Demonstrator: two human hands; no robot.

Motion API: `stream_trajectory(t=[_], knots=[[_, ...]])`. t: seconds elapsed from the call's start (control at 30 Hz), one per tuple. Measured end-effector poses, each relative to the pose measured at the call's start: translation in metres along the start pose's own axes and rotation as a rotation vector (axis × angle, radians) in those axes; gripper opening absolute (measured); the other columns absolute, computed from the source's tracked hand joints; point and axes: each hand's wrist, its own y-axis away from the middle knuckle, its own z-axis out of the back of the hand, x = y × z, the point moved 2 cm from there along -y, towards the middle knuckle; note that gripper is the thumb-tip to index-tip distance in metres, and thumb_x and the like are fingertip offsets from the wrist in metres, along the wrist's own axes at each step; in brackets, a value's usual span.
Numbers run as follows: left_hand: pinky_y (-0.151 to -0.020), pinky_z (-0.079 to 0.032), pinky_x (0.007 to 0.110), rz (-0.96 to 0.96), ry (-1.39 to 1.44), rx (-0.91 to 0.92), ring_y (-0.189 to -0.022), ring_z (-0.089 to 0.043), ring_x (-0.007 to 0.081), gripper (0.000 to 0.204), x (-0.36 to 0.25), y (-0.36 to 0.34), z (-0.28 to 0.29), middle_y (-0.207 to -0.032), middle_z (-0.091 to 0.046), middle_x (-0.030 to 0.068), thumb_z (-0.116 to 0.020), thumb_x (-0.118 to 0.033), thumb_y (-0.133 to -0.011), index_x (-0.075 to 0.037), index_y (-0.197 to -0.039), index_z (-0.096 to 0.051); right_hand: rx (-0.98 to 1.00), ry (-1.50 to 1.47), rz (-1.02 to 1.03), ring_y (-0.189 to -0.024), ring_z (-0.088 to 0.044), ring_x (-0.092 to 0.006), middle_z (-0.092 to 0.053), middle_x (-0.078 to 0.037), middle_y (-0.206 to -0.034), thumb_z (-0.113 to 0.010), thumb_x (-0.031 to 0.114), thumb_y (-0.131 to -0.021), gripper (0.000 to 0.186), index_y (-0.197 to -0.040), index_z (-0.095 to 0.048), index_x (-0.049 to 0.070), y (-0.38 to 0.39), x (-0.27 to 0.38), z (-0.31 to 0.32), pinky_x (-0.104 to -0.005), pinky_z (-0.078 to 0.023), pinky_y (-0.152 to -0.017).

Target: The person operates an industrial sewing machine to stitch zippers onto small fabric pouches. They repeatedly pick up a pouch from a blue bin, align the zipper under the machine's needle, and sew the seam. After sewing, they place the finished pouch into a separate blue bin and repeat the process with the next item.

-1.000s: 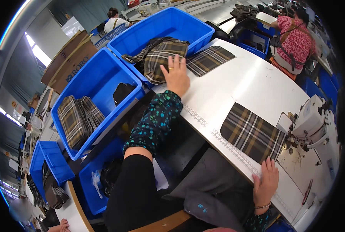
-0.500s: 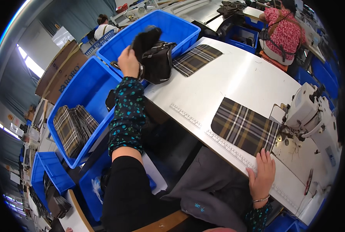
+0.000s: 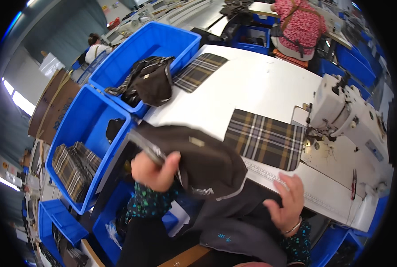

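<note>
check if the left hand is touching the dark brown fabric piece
Touching. The head view shows the left hand gripping the dark brown fabric piece by its blurred edge, between thumb and fingers.

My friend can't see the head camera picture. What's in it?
A person's left hand grips a dark brown cloth piece; the open right hand holds nothing. A plaid panel lies on a white table by a sewing machine.
</note>
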Motion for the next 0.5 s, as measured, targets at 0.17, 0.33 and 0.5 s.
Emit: stream_trajectory(t=[0.17,0.33,0.5], knots=[[-0.084,-0.06,0.04,-0.16,0.353,0.237,-0.092,-0.077,0.0365,0.019,-0.042,0.027,-0.007,-0.101,-0.077,0.02,-0.076,-0.011,-0.09,0.003,-0.104,-0.078,-0.034,-0.26,0.115,-0.096,-0.064,-0.0236,-0.066,-0.005,-0.112,-0.089,0.054,-0.076,0.053,-0.105,-0.076,0.012,-0.021,0.066,-0.004,-0.0451,-0.051,-0.095],[-0.078,-0.059,0.038,0.032,0.532,0.203,-0.084,-0.077,0.0324,0.015,-0.048,0.045,-0.026,-0.094,-0.077,0.0211,-0.072,-0.005,-0.091,0.008,-0.097,-0.076,-0.111,-0.147,0.161,-0.083,-0.061,-0.0162,-0.066,0.003,-0.097,-0.089,0.033,-0.077,0.027,-0.095,-0.078,0.016,-0.01,0.066,-0.018,-0.0353,-0.047,-0.079],[-0.068,-0.053,0.031,0.241,0.472,0.075,-0.071,-0.07,0.0182,0.037,-0.05,0.061,-0.022,-0.082,-0.076,0.0137,-0.063,-0.025,-0.101,0.007,-0.085,-0.073,-0.186,-0.069,0.332,-0.084,-0.061,-0.0151,-0.071,0.005,-0.102,-0.087,0.027,-0.079,0.021,-0.094,-0.078,0.016,-0.008,0.069,-0.021,-0.0326,-0.048,-0.082]])
